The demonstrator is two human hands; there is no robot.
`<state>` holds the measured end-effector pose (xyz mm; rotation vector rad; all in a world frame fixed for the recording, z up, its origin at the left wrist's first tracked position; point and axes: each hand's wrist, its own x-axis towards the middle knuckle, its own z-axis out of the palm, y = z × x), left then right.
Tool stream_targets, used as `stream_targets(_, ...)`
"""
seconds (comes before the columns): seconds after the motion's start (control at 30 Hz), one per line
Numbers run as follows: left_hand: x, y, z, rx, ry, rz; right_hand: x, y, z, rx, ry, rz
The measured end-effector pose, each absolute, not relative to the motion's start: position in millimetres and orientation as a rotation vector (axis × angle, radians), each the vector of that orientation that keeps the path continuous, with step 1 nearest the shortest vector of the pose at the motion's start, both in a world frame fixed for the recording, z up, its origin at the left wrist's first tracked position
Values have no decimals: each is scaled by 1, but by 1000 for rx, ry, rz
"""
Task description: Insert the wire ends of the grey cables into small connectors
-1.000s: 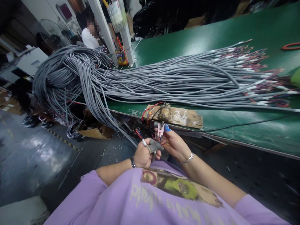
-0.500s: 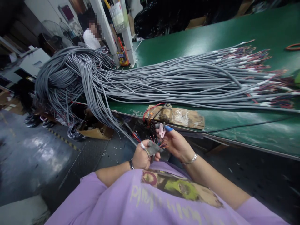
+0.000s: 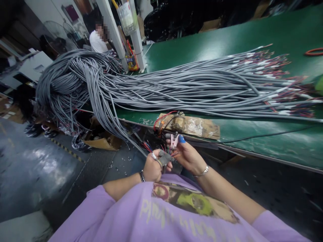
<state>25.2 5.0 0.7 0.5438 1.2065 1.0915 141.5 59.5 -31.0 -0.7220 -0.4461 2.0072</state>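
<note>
My left hand (image 3: 153,166) is closed around the end of a grey cable (image 3: 140,150) with a white sleeve near its tip. Grey finger covers (image 3: 165,158) are on its thumb and finger. Thin coloured wires (image 3: 176,154) fan out of that grip toward the right. My right hand (image 3: 190,154), with blue wrapping on one fingertip, pinches a small pale pink clip (image 3: 173,141). The clip is right beside the wire ends; whether it touches them I cannot tell.
A big bundle of grey cables (image 3: 176,87) lies along the green table (image 3: 272,144), stripped ends at the right. A wooden block (image 3: 199,127) with red and black leads sits at the near edge. A cardboard box (image 3: 107,141) stands below; a person (image 3: 98,42) is behind.
My right hand has shifted slightly left, toward the wires. The pink clip has turned and its legs look more spread. My left hand stays nearly still on the cable.
</note>
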Motion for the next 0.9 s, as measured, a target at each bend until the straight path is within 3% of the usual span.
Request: stream_targets(0.9,28,7,-1,587,1215,1038,138,61,-36,-677,-375,1995)
